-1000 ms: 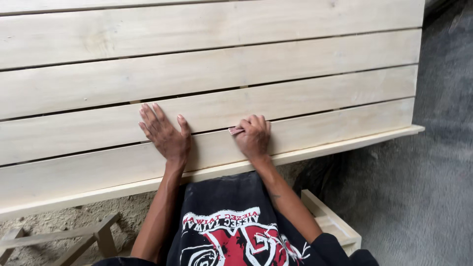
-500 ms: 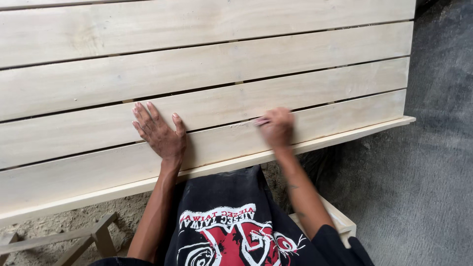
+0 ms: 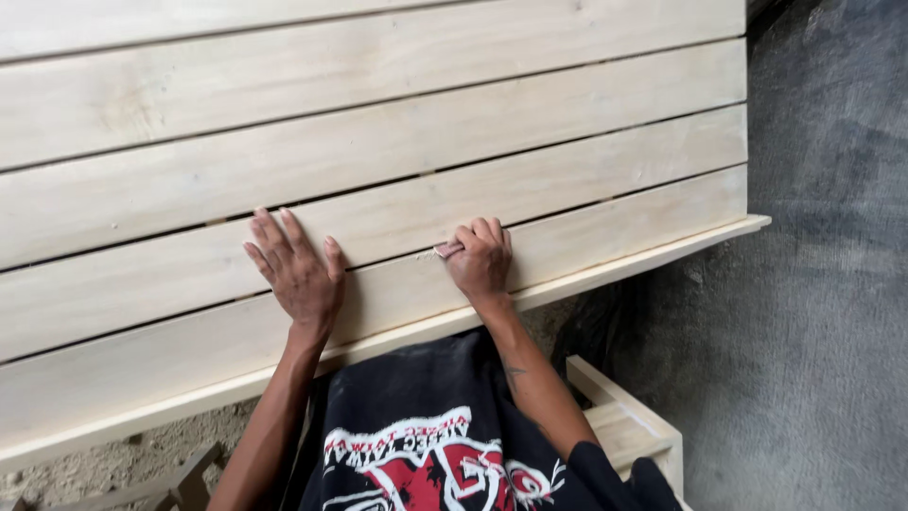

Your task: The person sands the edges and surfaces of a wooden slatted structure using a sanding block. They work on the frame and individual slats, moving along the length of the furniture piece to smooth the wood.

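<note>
Left hand [image 3: 295,274] flat and spread wide on the pale wooden panel [image 3: 378,151], steadying it; right hand [image 3: 482,260] just beside, curled shut around a small folded piece of sandpaper [image 3: 446,250] pressed to the seam between the two nearest boards. Judged well along: board faces around both hands smooth, pale and evenly dull (a little dust at the seam by the right fingertips), with the gaps beyond the hands and the near edge rail [image 3: 605,274] below the wrists seemingly left to go over. Panel of long parallel planks, light grain, dark thin gaps, no finish visible
</note>
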